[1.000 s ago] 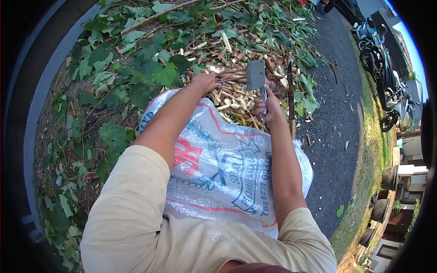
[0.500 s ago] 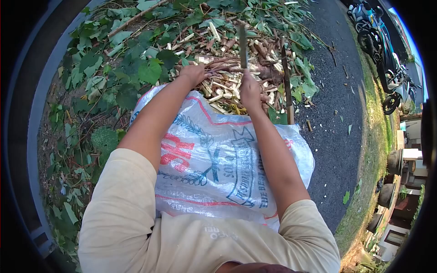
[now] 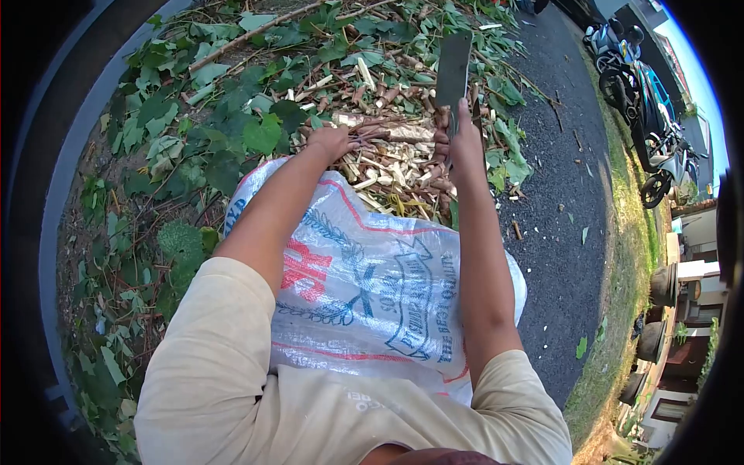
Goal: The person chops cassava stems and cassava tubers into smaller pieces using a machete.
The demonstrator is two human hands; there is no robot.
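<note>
My left hand [image 3: 332, 142] is closed around a bundle of thin brown stems [image 3: 372, 132], pressing them against a pale, chopped-up log [image 3: 411, 134]. To its right, my right hand [image 3: 463, 149] grips the handle of a cleaver [image 3: 453, 70]. The broad dark blade points away from me, raised beside the stems and apart from them. Cut pale and brown stem pieces [image 3: 380, 172] lie heaped around the log. A white woven sack [image 3: 364, 263] with red and blue print covers my lap below both hands. Another long, narrow item behind my right hand is mostly hidden.
Green leaves and vines [image 3: 194, 139] spread over the ground at the left and far side. A long branch [image 3: 256, 32] lies at the back. Dark asphalt [image 3: 554, 232] runs along the right, then a grass strip [image 3: 612, 310], parked motorcycles [image 3: 643, 108] and large pots [image 3: 655, 341].
My right hand and the cleaver have shifted right, and the blade has turned from edge-on to show its broad side. My left hand stays on the stems.
</note>
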